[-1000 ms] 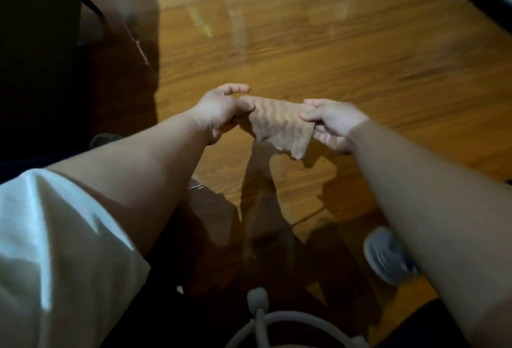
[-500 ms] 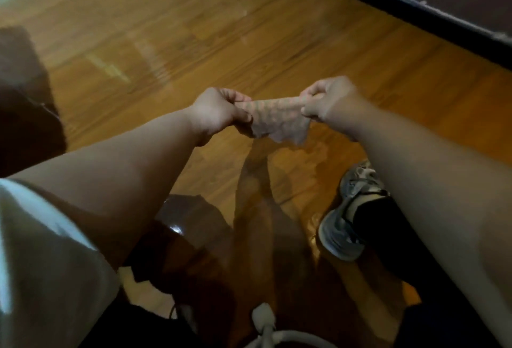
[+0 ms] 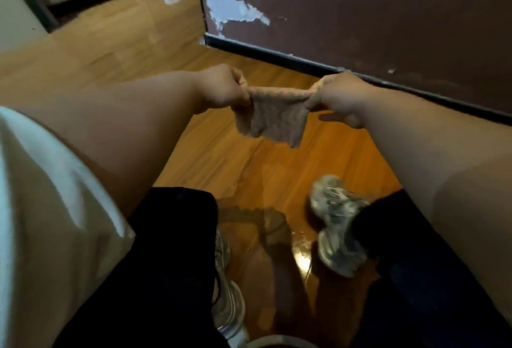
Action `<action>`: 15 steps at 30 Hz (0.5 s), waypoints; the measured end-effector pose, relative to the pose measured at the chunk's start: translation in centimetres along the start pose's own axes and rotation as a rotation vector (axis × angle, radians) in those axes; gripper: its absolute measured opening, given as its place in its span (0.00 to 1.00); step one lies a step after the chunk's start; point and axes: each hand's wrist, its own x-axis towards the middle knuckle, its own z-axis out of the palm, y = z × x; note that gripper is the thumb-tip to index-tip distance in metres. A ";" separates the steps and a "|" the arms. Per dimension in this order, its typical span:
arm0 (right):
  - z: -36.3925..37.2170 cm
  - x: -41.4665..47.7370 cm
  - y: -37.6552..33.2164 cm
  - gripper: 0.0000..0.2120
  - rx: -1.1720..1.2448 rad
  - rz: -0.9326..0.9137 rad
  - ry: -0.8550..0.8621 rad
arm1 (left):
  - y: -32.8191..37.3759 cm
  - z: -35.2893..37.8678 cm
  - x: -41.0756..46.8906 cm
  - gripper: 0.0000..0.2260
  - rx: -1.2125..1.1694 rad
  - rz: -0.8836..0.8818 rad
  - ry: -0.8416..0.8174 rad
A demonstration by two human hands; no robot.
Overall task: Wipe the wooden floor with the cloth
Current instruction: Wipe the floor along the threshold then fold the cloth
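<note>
A small pinkish patterned cloth (image 3: 273,117) hangs in the air between my two hands, stretched along its top edge, well above the floor. My left hand (image 3: 221,87) pinches its left corner and my right hand (image 3: 336,95) pinches its right corner. Below lies the glossy wooden floor (image 3: 221,153), orange-brown, with a wet-looking sheen near my feet.
A dark maroon wall (image 3: 360,15) with peeling paint and a black baseboard (image 3: 277,56) runs close on the right. My grey shoes (image 3: 335,223) stand on the floor below. Open floor stretches to the upper left toward a pale wall (image 3: 16,23).
The view has swung toward the maroon wall. My hands have risen and drawn apart, pulling the cloth's top edge taut. Both feet now show below.
</note>
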 end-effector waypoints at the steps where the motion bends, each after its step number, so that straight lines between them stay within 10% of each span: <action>1: -0.3 0.4 -0.1 0.07 0.065 0.027 0.010 | 0.2 0.4 0.4 0.04 -0.083 0.002 0.003; 15: -3.8 5.8 20.8 0.06 0.472 0.355 0.279 | 4.7 22.3 9.4 0.13 -0.317 -0.112 -0.204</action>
